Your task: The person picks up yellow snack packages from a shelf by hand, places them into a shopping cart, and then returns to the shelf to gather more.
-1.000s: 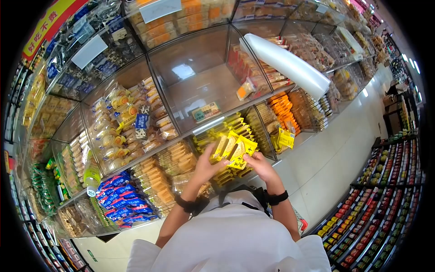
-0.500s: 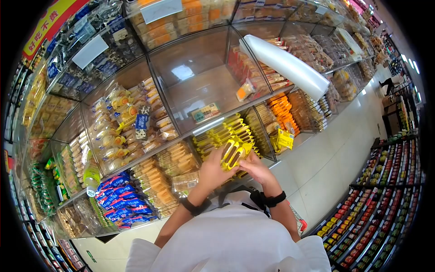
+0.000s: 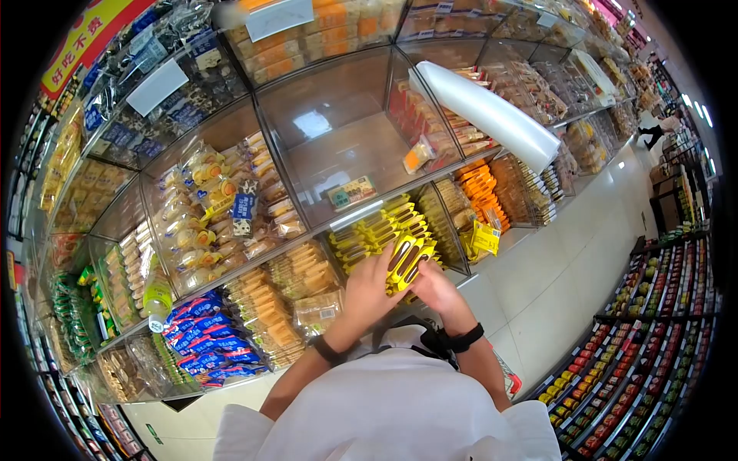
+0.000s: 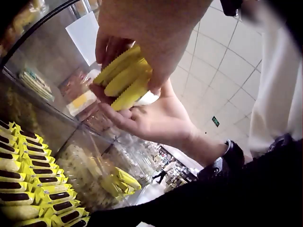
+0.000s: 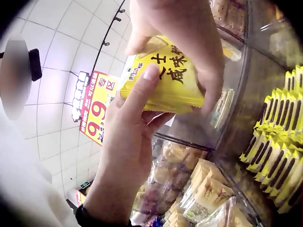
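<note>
A small stack of yellow snack packets (image 3: 410,261) is held between both hands, above the front bin of matching packets (image 3: 369,238). My left hand (image 3: 370,292) grips the stack from the left. In the right wrist view its thumb presses on the printed face of the front packet (image 5: 177,90). My right hand (image 3: 438,290) holds the stack from the other side, its fingers around the packet ends in that view. The left wrist view shows the packets (image 4: 127,80) layered edge to edge, with the right palm (image 4: 156,118) turned up beside them.
Clear-walled bins surround the hands. Blue packets (image 3: 207,334) and wrapped biscuits (image 3: 265,315) lie to the left, orange packets (image 3: 483,192) to the right. A roll of plastic bags (image 3: 488,111) lies across the bins behind. A green-yellow bottle (image 3: 157,296) stands at left.
The stack has turned from its printed face upward to its dark-striped edges upward. Both hands have shifted around it, and the right hand has drawn in closer.
</note>
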The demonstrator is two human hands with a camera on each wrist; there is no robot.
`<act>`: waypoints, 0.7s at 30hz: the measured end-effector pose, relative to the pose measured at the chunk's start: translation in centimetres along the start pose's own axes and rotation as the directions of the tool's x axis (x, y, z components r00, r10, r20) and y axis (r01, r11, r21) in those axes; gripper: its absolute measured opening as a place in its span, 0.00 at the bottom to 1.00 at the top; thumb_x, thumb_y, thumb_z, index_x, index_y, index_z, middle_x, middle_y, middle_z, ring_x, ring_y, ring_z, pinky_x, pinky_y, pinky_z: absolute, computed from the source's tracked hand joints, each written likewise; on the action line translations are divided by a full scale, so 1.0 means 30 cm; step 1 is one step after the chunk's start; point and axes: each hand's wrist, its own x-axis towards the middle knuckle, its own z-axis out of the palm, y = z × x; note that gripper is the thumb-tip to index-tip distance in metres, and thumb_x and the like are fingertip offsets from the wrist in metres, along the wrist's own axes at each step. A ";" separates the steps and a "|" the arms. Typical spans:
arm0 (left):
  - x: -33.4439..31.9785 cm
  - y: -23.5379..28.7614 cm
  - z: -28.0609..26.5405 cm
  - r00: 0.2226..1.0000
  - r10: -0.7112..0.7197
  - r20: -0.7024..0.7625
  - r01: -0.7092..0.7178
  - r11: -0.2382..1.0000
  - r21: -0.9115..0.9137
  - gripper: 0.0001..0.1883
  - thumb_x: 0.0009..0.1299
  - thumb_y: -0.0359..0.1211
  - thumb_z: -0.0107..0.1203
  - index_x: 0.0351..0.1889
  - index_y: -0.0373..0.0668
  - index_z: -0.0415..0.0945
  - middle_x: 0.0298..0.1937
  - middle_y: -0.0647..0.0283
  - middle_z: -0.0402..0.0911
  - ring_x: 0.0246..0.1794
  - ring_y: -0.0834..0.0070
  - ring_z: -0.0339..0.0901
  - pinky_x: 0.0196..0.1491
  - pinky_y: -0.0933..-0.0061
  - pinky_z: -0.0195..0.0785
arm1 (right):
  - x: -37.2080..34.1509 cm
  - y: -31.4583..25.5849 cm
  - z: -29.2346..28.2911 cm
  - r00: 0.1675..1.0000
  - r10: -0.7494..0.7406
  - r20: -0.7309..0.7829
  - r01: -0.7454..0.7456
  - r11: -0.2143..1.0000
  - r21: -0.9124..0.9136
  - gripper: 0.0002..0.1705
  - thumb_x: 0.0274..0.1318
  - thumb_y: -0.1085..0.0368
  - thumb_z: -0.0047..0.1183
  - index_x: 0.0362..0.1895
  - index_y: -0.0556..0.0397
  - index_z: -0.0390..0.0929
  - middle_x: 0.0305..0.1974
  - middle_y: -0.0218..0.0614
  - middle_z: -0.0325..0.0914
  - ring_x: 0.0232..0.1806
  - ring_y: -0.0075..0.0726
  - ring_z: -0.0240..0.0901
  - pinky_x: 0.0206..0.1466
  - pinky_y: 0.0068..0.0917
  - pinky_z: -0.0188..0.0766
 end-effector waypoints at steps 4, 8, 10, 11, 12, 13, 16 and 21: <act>-0.011 -0.013 0.029 0.984 0.069 -0.161 -0.077 0.996 -0.045 0.35 0.46 0.39 0.67 0.49 0.35 0.63 0.41 0.50 0.72 0.39 0.54 0.72 0.42 0.62 0.67 | -0.007 -0.004 0.017 0.999 -0.021 0.032 0.021 1.000 -0.005 0.38 0.52 0.52 0.52 0.60 0.58 0.51 0.55 0.34 0.62 0.57 0.32 0.59 0.59 0.31 0.55; 0.000 -0.029 0.021 0.978 0.081 -0.191 -0.108 0.985 -0.135 0.33 0.44 0.36 0.66 0.48 0.35 0.64 0.40 0.50 0.73 0.38 0.54 0.72 0.42 0.63 0.68 | -0.040 -0.043 0.023 0.999 0.040 0.020 -0.034 0.966 -0.256 0.38 0.53 0.51 0.51 0.60 0.58 0.50 0.56 0.36 0.61 0.58 0.32 0.58 0.61 0.31 0.54; 0.010 -0.046 0.006 0.989 0.049 -0.140 -0.070 0.987 -0.144 0.32 0.44 0.35 0.65 0.47 0.35 0.64 0.40 0.50 0.73 0.38 0.54 0.72 0.41 0.64 0.68 | -0.050 -0.073 0.029 0.994 0.102 -0.025 -0.103 0.893 -0.439 0.41 0.51 0.50 0.52 0.60 0.59 0.48 0.57 0.38 0.59 0.59 0.33 0.57 0.61 0.31 0.53; 0.017 -0.054 0.000 0.992 0.067 -0.103 -0.081 0.987 -0.137 0.32 0.44 0.35 0.64 0.47 0.36 0.65 0.39 0.50 0.73 0.38 0.54 0.73 0.41 0.63 0.67 | -0.054 -0.083 0.077 0.990 -0.017 -0.142 -0.063 0.838 -0.542 0.50 0.44 0.50 0.59 0.61 0.62 0.44 0.60 0.46 0.55 0.62 0.41 0.53 0.62 0.34 0.52; 0.025 -0.062 -0.006 0.994 0.085 -0.066 -0.093 0.987 -0.131 0.31 0.43 0.35 0.64 0.46 0.37 0.65 0.38 0.50 0.73 0.38 0.54 0.73 0.41 0.62 0.67 | -0.064 -0.093 0.082 0.980 -0.128 -0.154 -0.032 0.659 -0.751 0.53 0.41 0.51 0.61 0.62 0.62 0.43 0.61 0.48 0.52 0.63 0.44 0.49 0.63 0.34 0.49; 0.033 -0.069 -0.011 0.994 0.102 -0.028 -0.105 0.987 -0.125 0.31 0.43 0.36 0.63 0.46 0.37 0.66 0.37 0.49 0.74 0.37 0.55 0.73 0.41 0.62 0.67 | -0.077 -0.105 0.077 0.962 -0.238 -0.135 -0.021 0.429 -0.903 0.56 0.37 0.52 0.63 0.63 0.62 0.42 0.62 0.50 0.50 0.65 0.48 0.45 0.65 0.35 0.46; 0.040 -0.082 -0.020 0.964 0.140 0.227 -0.111 0.984 -0.136 0.32 0.42 0.36 0.61 0.47 0.39 0.65 0.35 0.49 0.74 0.34 0.53 0.73 0.41 0.61 0.67 | -0.107 -0.145 0.102 0.952 -0.301 0.053 -0.019 -0.232 -0.973 0.61 0.29 0.55 0.67 0.64 0.62 0.41 0.63 0.54 0.46 0.67 0.55 0.38 0.67 0.36 0.40; 0.033 -0.017 -0.030 0.878 0.099 0.468 0.016 0.972 -0.236 0.41 0.43 0.37 0.61 0.56 0.39 0.55 0.32 0.47 0.75 0.33 0.50 0.73 0.39 0.61 0.68 | -0.127 -0.114 0.120 0.988 -0.036 0.152 0.136 -0.283 -0.949 0.52 0.30 0.58 0.66 0.61 0.60 0.51 0.54 0.52 0.60 0.59 0.53 0.55 0.61 0.42 0.49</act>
